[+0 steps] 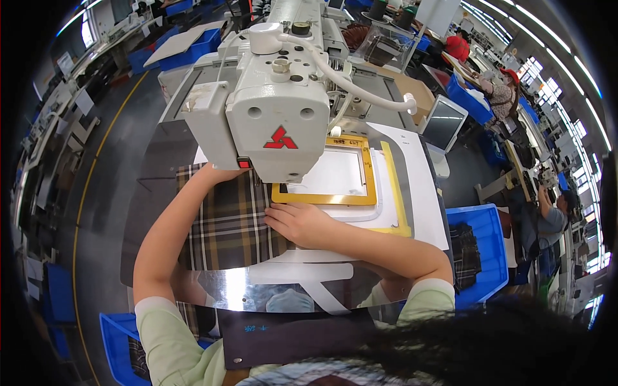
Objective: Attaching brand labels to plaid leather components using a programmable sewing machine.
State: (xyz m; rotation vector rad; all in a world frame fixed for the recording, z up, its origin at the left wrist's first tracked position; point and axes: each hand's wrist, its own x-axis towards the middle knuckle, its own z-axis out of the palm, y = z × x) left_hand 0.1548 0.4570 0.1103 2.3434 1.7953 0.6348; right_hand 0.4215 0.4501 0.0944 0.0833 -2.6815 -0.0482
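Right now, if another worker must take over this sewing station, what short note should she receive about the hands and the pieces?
Left hand: reaching under the head of the sewing machine, mostly hidden, resting on the plaid fabric.
Right hand: flat, fingers pressing the plaid fabric's right edge beside the yellow frame.
Pieces: plaid fabric lies flat on the machine table, left of the frame; more plaid pieces sit in the blue bin on the right.
Done: fabric is laid out under the head.
Left: whether the needle is down cannot be seen; check before moving anything.
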